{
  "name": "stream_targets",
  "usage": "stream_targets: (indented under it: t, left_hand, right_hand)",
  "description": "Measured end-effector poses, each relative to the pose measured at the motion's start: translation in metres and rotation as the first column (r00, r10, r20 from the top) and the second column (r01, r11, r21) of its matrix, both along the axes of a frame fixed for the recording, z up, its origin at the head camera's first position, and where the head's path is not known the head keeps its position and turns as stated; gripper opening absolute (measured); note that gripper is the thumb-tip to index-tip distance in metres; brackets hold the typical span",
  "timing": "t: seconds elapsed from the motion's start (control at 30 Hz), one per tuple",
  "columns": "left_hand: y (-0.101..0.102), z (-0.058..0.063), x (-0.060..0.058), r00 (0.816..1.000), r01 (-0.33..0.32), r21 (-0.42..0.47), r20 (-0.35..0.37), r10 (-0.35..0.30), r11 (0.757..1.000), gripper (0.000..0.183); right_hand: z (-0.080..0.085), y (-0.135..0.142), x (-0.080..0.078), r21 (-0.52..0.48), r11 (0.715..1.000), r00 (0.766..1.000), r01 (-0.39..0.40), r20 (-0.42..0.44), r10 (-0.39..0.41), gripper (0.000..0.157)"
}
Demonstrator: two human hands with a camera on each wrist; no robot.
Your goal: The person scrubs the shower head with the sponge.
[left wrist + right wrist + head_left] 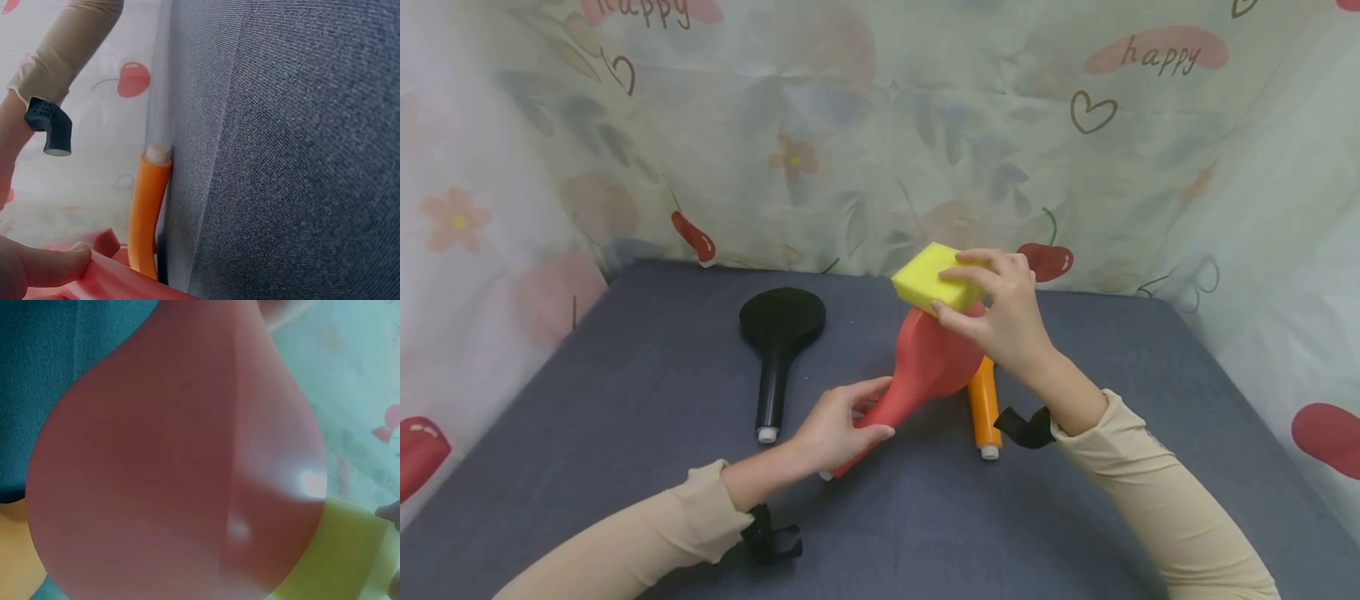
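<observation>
My left hand (835, 425) grips the handle of a red shower head (928, 358), thumb on top. The shower head is held tilted above the table, its round head up and to the right. Between the thumb and fingers of my right hand (1003, 317) is a yellow sponge (928, 279), right at the upper edge of that round head. From the right wrist, the smooth red back fills most of the view, with the sponge (337, 556) partly hidden behind it. The left wrist view shows my left thumb (56, 265) along the red handle.
A black shower head (782, 325) lies on the dark grey cloth (625, 433) to the left. An orange one (985, 408) lies behind the red one, mostly covered by it. Printed curtains (880, 167) enclose the table at the back and sides.
</observation>
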State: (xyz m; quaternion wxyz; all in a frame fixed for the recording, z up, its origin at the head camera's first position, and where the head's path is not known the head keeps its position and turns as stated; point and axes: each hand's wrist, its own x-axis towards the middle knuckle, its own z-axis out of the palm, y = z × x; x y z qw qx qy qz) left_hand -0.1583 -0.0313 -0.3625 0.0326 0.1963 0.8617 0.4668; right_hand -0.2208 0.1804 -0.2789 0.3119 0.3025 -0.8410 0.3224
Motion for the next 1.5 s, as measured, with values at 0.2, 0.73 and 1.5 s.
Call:
stream_targets:
  t: [0.2, 0.73, 1.5]
  left_hand:
    - [0.000, -0.001, 0.000, 1.000, 0.010, -0.001, -0.007, -0.010, 1.000, 0.057]
    - [0.000, -0.003, -0.001, 1.000, 0.005, -0.019, 0.016, -0.005, 1.000, 0.056]
    - [-0.002, -0.004, -0.005, 0.999, 0.007, -0.026, 0.040, -0.006, 1.000, 0.055]
  right_hand:
    - [-0.005, -0.005, 0.005, 0.052, 0.998, 0.998, -0.033, -0.045, 0.035, 0.030]
    - [-0.016, -0.011, 0.011, 0.145, 0.989, 0.988, -0.040, -0.140, 0.061, 0.030]
    - [-0.027, -0.017, 0.013, 0.308, 0.944, 0.948, -0.115, -0.251, 0.198, 0.034]
